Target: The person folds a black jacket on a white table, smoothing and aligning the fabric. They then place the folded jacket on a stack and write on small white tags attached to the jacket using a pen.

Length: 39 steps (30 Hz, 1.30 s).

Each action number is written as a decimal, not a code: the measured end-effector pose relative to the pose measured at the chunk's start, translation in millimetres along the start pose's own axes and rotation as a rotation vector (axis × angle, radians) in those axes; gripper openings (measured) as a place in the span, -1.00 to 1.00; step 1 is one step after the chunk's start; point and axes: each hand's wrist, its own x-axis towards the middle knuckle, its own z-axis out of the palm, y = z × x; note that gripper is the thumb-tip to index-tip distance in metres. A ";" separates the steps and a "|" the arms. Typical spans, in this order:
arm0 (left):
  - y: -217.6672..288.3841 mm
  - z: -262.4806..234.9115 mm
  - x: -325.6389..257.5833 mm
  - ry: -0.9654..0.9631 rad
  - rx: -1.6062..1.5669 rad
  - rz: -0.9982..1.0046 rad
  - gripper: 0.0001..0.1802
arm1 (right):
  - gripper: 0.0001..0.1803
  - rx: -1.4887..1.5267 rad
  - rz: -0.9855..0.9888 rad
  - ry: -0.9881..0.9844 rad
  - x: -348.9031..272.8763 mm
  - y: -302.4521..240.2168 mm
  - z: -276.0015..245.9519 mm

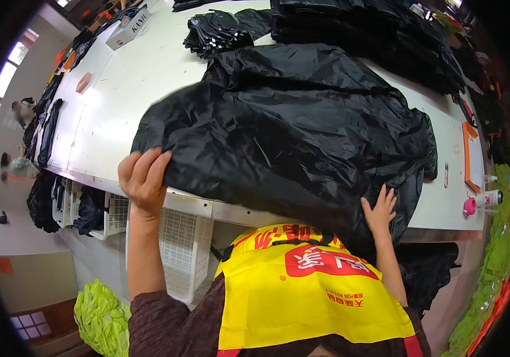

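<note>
Yellow apron (302, 297) nearest; left hand (143, 178) fingers gripping crinkled glossy black garment (290, 131), right hand (379, 211) fingers spread flat on it

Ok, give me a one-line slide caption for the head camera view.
Left hand grips the edge of a black garment spread on a white table; right hand presses flat on it.

- Left hand (143, 178) grips the near-left edge of a black garment (290, 131) spread on the white desk (118, 101).
- Right hand (379, 211) lies flat on its near-right edge.
- Stacks of black garments (362, 30) lie beyond.
</note>
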 end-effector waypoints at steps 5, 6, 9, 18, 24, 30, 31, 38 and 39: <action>-28.6 29.8 -229.1 -0.823 0.156 -0.148 -0.57 | -0.13 -0.145 -0.048 -0.014 -18.1 -15.4 -12.9; -18.2 32.0 -250.3 -0.774 -0.043 -0.463 -0.58 | -0.15 -0.158 -0.031 -0.081 -15.9 -12.6 -21.7; -25.0 20.0 -218.9 -0.995 -0.032 -0.893 -0.60 | -0.27 -0.203 -0.043 -0.229 1.0 -23.9 -73.9; -131.9 197.1 -230.1 -0.568 -0.417 -1.085 -0.69 | -0.28 -0.250 -0.830 0.190 75.6 -54.6 8.2; -109.0 213.0 -132.8 -0.866 -0.974 -1.533 -0.72 | -0.37 0.009 -0.766 0.054 85.6 -44.1 -14.5; -107.1 221.4 -93.1 -1.063 -1.029 -1.412 -0.58 | -0.39 -0.164 -0.438 0.461 126.7 6.3 -41.2; -103.0 235.9 -93.7 -0.951 -1.057 -1.313 -0.57 | -0.37 -0.215 -0.364 0.488 133.9 12.7 -43.5; -123.6 275.9 -104.2 -0.382 -1.271 -1.122 -0.81 | -0.11 -0.215 -0.033 0.250 169.2 8.6 -35.3; -118.5 277.4 -117.1 -0.401 -1.163 -1.174 -0.82 | -0.09 -0.184 0.000 0.233 172.3 7.1 -34.8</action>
